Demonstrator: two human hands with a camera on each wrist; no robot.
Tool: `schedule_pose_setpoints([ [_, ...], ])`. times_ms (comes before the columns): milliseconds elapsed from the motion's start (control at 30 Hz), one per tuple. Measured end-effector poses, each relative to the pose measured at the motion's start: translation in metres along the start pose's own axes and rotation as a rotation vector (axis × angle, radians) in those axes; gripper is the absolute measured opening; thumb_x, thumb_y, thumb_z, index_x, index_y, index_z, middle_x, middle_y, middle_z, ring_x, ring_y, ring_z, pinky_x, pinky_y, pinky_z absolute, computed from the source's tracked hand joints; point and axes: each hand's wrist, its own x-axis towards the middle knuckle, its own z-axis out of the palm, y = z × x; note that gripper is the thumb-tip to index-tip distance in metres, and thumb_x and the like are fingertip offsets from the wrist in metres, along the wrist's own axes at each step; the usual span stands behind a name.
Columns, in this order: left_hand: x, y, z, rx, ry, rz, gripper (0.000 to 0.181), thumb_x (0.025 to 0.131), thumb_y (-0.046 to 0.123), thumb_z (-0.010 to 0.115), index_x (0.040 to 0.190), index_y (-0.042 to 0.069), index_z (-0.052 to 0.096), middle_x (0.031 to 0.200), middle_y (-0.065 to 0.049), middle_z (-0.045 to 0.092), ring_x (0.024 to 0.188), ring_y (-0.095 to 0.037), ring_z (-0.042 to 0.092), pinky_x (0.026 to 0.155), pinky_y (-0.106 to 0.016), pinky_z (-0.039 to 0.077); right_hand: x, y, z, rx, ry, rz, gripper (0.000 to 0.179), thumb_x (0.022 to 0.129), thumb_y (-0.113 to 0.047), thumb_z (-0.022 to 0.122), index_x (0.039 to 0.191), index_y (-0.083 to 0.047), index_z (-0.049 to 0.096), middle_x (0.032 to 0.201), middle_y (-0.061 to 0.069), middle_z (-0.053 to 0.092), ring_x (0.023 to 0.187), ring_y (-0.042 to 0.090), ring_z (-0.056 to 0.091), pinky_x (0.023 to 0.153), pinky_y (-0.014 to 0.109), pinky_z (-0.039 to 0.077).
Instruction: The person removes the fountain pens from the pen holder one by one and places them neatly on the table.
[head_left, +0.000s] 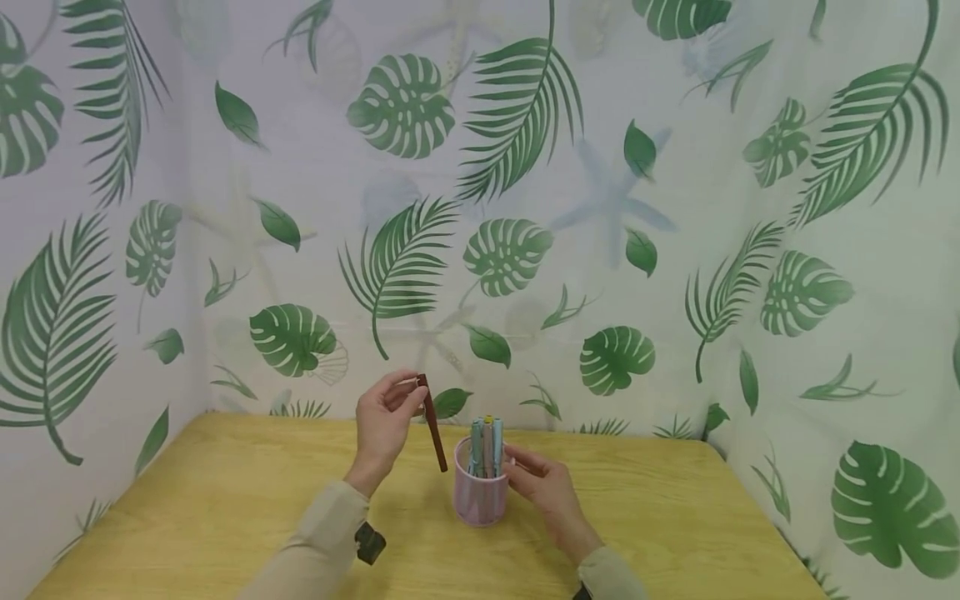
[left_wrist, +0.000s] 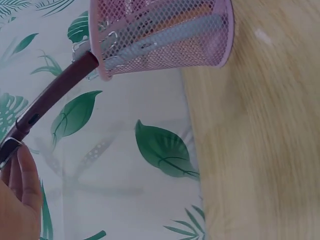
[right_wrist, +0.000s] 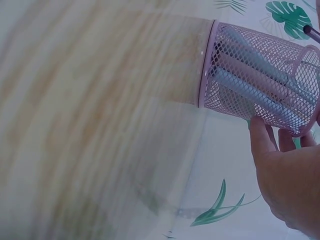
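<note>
My left hand pinches a dark reddish-brown pen near its upper end, with the pen slanting down to the right. In the left wrist view the clip of the brown pen shows by the fingertips, and its far end overlaps the rim of the pen holder. The pink mesh pen holder stands upright on the table, with several pens in light blue, teal and pinkish tones inside. On its right side my right hand holds it near the rim, thumb and fingers against the mesh.
The light wooden table runs back to a white curtain printed with green leaves, which also closes off both sides. A dark wrist device sits at the left sleeve.
</note>
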Motion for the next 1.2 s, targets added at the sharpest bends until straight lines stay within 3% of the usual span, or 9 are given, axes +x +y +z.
schedule_pose_setpoints([
  [233, -0.001, -0.014, -0.008, 0.021, 0.001, -0.117, 0.027, 0.091, 0.004, 0.069, 0.117, -0.001, 0.066, 0.108, -0.025, 0.07, 0.084, -0.02, 0.072, 0.074, -0.04, 0.06, 0.0, 0.0, 0.0, 0.001, 0.003, 0.009, 0.038, 0.092, -0.009, 0.068, 0.127, 0.003, 0.062, 0.135, 0.023, 0.057, 0.117, 0.027, 0.062, 0.095, 0.038, 0.053],
  [433, 0.001, -0.022, -0.016, 0.033, -0.03, -0.218, 0.025, 0.09, 0.004, 0.069, 0.115, 0.001, 0.068, 0.103, -0.02, 0.073, 0.078, -0.018, 0.071, 0.075, -0.041, 0.061, 0.0, -0.001, 0.001, 0.005, -0.004, 0.012, 0.039, 0.092, -0.009, 0.068, 0.128, 0.004, 0.061, 0.135, 0.024, 0.057, 0.116, 0.027, 0.062, 0.096, 0.04, 0.053],
  [767, 0.0, -0.039, -0.031, 0.091, -0.166, -0.419, 0.024, 0.091, 0.005, 0.068, 0.114, -0.001, 0.069, 0.093, -0.012, 0.073, 0.075, -0.015, 0.068, 0.074, -0.039, 0.061, 0.003, 0.0, 0.0, 0.007, -0.01, 0.01, 0.038, 0.092, -0.007, 0.067, 0.127, 0.005, 0.061, 0.135, 0.024, 0.057, 0.117, 0.028, 0.062, 0.095, 0.039, 0.054],
  [1000, -0.001, -0.049, -0.037, 0.093, -0.201, -0.459, 0.026, 0.091, 0.005, 0.068, 0.117, 0.0, 0.068, 0.094, -0.01, 0.073, 0.076, -0.017, 0.069, 0.078, -0.043, 0.06, 0.005, 0.002, 0.0, 0.028, -0.024, 0.005, 0.038, 0.092, -0.006, 0.067, 0.127, 0.005, 0.061, 0.136, 0.023, 0.057, 0.121, 0.028, 0.058, 0.095, 0.039, 0.054],
  [1200, -0.002, -0.054, -0.036, 0.108, -0.214, -0.464, 0.025, 0.091, 0.005, 0.067, 0.116, 0.0, 0.068, 0.096, -0.013, 0.072, 0.074, -0.016, 0.067, 0.073, -0.038, 0.061, 0.004, 0.002, -0.001, 0.026, -0.021, 0.008, 0.038, 0.092, -0.007, 0.067, 0.128, 0.005, 0.061, 0.136, 0.023, 0.057, 0.119, 0.027, 0.059, 0.095, 0.038, 0.054],
])
